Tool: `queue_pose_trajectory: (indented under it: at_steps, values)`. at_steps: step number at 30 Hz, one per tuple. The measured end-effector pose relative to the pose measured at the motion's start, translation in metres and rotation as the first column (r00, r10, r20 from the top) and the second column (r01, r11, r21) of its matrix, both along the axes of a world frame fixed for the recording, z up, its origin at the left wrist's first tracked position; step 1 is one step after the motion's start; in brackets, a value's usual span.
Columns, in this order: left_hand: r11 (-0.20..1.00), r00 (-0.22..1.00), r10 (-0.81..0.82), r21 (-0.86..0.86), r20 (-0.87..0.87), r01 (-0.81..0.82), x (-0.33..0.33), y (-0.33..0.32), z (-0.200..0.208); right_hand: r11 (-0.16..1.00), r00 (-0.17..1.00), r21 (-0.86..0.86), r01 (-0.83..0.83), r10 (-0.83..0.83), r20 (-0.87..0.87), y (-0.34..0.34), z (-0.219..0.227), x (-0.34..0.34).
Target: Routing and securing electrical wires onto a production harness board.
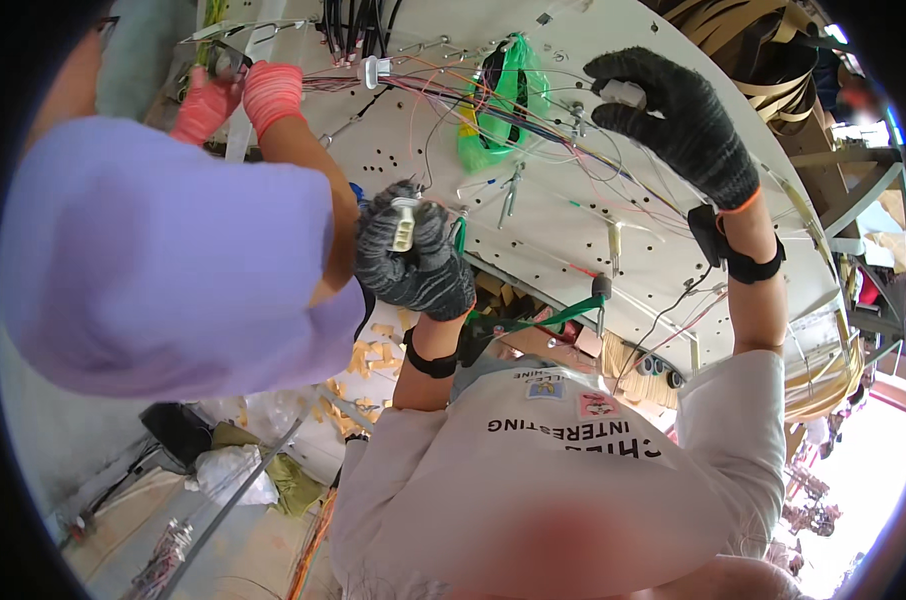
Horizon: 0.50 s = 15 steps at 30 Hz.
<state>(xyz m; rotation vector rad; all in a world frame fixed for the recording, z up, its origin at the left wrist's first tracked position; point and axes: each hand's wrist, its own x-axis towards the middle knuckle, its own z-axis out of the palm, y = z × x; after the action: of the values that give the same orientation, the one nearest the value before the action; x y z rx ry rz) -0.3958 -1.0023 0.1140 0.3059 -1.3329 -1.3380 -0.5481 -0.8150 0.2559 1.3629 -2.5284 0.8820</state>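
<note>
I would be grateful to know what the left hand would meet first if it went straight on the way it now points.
Going up the picture, the left hand would probably meet the wire bundle first, near the white connector; depth is unclear, so it might pass over.

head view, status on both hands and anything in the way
Left hand holds cream connector. Right hand holds pale piece. Wires lie between them; co-worker's arm close beside left hand.

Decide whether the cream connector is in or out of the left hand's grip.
In: the gloved left hand is curled around the cream connector, whose slotted face shows.
</note>
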Motion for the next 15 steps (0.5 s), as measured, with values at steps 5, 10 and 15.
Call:
queue_pose_trajectory:
  at_steps: [5, 10, 15]
  values:
    - [0.999, 0.986, 0.026, -0.017, -0.162, -0.029, -0.005, -0.005, -0.010, 0.995, 0.770, -0.087, 0.057, 0.012, 0.638, -0.009, -0.001, 0.015]
    - [0.836, 0.706, -0.487, -0.040, -0.513, 0.547, 0.009, -0.004, -0.056, 0.998, 0.860, -0.055, 0.029, 0.003, 0.511, -0.024, -0.016, 0.042]
    - [0.910, 0.910, -0.383, -0.104, 0.158, 0.401, 0.042, -0.008, -0.088, 0.990, 0.931, 0.006, 0.142, -0.135, 0.339, -0.029, -0.034, 0.061]
